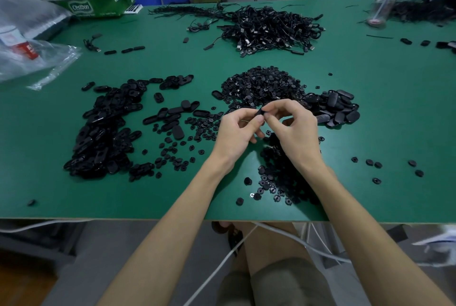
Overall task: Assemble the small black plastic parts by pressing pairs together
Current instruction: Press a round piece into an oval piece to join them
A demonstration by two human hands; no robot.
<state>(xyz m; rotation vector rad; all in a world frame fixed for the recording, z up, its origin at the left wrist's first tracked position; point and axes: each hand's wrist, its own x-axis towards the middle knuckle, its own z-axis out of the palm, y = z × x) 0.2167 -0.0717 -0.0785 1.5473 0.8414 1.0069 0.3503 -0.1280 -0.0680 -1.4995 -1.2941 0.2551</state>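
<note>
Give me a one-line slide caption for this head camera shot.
The left hand and right hand pinch a small black part over a green table strewn with oval shells, round pieces and cables.

One wide-angle view, worn on the person's head, looks forward and down across the green desk [370,113]. The left hand [237,130] and right hand [293,130] sit mid-frame, close under the lens. The desk's far edge curves along the top of the frame.
</note>
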